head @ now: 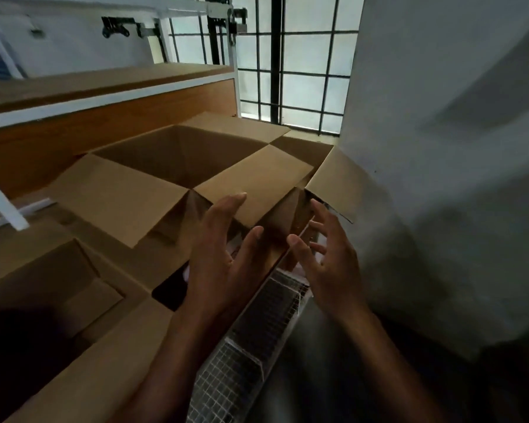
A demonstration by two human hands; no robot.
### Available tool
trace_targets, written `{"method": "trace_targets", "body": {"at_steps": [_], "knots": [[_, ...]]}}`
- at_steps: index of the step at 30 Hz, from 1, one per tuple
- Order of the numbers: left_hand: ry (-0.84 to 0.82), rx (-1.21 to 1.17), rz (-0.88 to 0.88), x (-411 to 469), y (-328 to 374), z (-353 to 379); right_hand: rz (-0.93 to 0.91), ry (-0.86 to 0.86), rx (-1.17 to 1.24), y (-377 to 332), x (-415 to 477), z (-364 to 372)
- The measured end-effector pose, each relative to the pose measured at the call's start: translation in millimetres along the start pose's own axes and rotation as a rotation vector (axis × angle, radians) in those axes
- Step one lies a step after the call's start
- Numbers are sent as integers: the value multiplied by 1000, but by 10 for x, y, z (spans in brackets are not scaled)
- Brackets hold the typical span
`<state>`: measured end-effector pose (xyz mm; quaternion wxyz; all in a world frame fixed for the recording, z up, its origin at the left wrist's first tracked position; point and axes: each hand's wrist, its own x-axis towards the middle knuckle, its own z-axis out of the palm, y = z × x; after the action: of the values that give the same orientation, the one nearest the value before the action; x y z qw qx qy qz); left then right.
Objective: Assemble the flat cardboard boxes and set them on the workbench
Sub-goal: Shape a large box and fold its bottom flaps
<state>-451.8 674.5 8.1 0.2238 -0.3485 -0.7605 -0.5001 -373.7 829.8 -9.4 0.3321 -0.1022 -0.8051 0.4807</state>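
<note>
- The wall stands close on the right, so there is little room to move that way. More room lies to the left.
- The open box stands upright just ahead of both hands, mouth up and flaps splayed outward, its longer side running left to right. Its flaps hide whatever carries it.
- A second box, also open-topped, sits nearer at the lower left.
- Wire mesh lies beneath the wrists.
- The left hand is open, fingers straight, at the near flap. Whether it touches is unclear.
- The right hand is open, fingers spread, empty, beside the box's near right corner. Both hands look equally near.
</note>
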Motion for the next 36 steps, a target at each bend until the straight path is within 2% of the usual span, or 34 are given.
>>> {"method": "trace_targets", "body": {"at_steps": [2, 7, 10, 13, 18, 21, 24, 33, 36], "knots": [[-12, 10, 15, 164, -15, 254, 8, 19, 10, 149, 242, -79], [-98, -125, -90, 522, -30, 956, -17, 38, 37, 633, 881, -403], [-143, -81, -96, 750, 0, 1470, -71, 49, 38, 1031, 1278, -638], [-137, -92, -237, 959, 0, 2110, -59, 8, 24, 1429, 1653, -925], [-36, -80, -439, 1283, -159, 3101, -48, -59, -19, 1999, 2260, -1457], [100, -56, -512, 1412, -294, 3522, -35, -116, -48, 2305, 2630, -1681], [219, 63, -637, 1560, -497, 3787, 5, -151, -31, 2607, 3013, -1780], [415, 293, -910, 2235, -1593, 4122, 27, -266, -52, 3472, 4377, -1319], [461, 403, -930, 2320, -1763, 4221, 17, -343, -83, 3696, 4849, -1174]]}}
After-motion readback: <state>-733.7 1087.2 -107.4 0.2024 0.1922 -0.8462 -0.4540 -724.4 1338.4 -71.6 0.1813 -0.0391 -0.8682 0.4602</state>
